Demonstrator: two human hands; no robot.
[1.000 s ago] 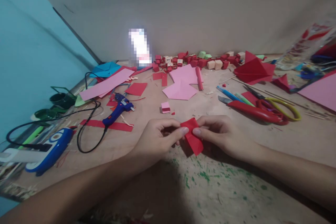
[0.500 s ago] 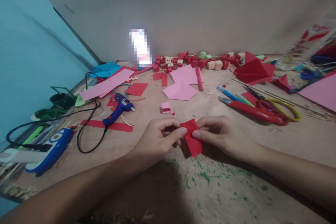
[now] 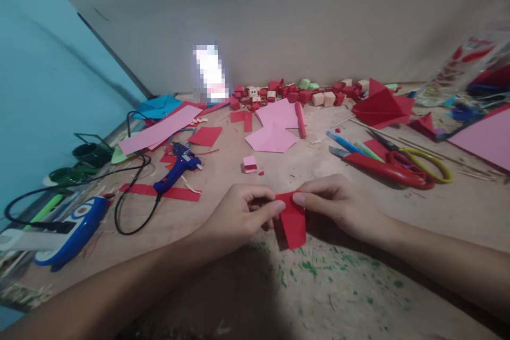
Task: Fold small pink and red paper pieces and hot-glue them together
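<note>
A small piece of red paper (image 3: 295, 226) is held up between my two hands at the middle of the table. My left hand (image 3: 249, 212) pinches its upper left corner with thumb and fingers. On the other side, my right hand (image 3: 340, 204) pinches the upper right edge, thumb in front. The paper's lower part hangs free toward me, and its back is hidden. Just beyond my left hand sits a small pink and red paper box (image 3: 249, 164), with a tiny red scrap beside it.
A blue glue gun (image 3: 177, 172) with a black cord lies left, near a blue-and-white tool (image 3: 74, 234). Scissors (image 3: 424, 162), a red cutter (image 3: 384, 170) and pens lie right. Pink sheets (image 3: 271, 137), small paper cubes (image 3: 305, 96) and a lit, blurred screen (image 3: 211, 71) are behind.
The red paper has turned more upright and its folded top edge now sits lower. Both hands keep their pinch, with the fingers shifted slightly. The view has moved a little.
</note>
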